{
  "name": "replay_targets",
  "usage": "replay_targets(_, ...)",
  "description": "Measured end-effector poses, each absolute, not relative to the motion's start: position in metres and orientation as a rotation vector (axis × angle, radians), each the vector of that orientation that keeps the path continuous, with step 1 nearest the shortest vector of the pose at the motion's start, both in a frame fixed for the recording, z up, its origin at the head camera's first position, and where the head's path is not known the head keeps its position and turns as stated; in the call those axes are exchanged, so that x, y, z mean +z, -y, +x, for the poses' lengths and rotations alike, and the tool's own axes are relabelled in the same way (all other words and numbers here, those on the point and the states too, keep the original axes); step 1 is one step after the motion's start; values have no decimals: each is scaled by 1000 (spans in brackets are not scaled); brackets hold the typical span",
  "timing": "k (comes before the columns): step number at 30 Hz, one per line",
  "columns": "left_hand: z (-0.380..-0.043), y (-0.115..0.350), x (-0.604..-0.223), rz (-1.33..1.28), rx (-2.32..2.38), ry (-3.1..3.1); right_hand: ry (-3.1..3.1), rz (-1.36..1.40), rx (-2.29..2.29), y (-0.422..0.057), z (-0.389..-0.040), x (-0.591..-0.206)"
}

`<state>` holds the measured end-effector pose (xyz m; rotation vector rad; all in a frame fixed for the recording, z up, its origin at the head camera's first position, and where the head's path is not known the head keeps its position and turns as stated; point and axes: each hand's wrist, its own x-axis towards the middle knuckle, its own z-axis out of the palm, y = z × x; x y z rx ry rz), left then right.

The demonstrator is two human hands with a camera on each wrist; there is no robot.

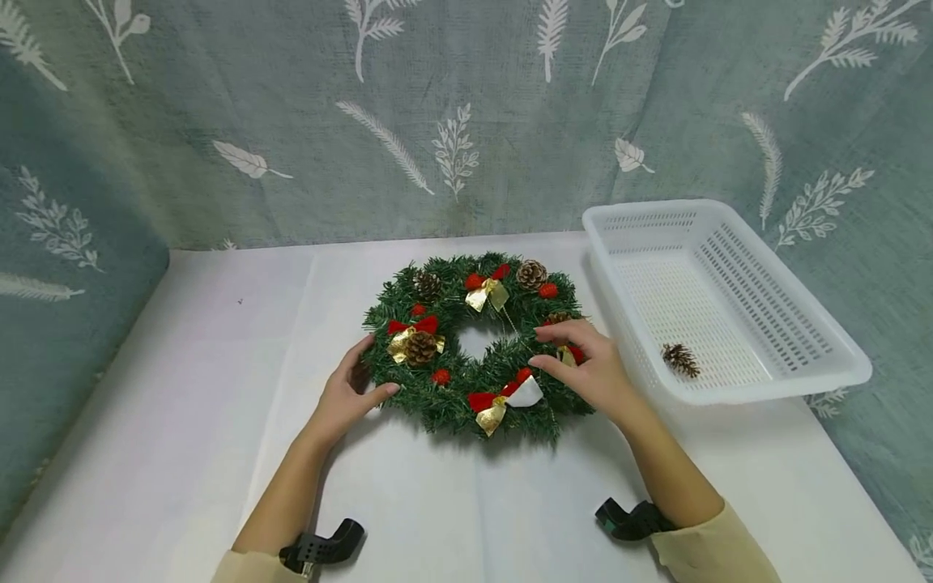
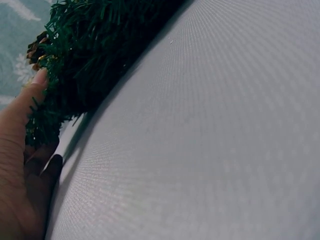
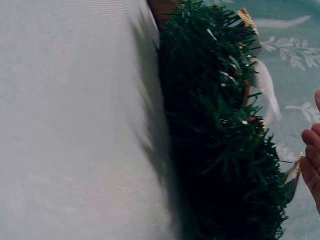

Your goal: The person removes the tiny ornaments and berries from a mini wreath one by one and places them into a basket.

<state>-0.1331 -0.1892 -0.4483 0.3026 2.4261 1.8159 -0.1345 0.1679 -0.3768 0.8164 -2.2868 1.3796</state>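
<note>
Your left hand grips the near left edge of the wreath, thumb on top and the fingers around its outer side. The wreath lies flat at the middle of the worktop. Your right hand is over its right side, thumb and forefinger tips apart and nothing visible between them; you have a partly hidden red and gold bow just beneath it. Whether those fingers touch the ribbon, you cannot tell.

Around the ring you have three more bows: one far, one left and one near, whose right loop looks white. A cone sits on the left bow, and another right of the far bow. Red berries dot the green.

To your right stands a white basket, with a loose cone in its near left part. Leaf-patterned cloth hangs behind.
</note>
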Motion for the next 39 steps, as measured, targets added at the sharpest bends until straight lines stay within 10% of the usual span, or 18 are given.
replay_targets(39, -135, 186, -450, 308, 1806, -2443, 2679, 969, 1208, -171, -140, -389)
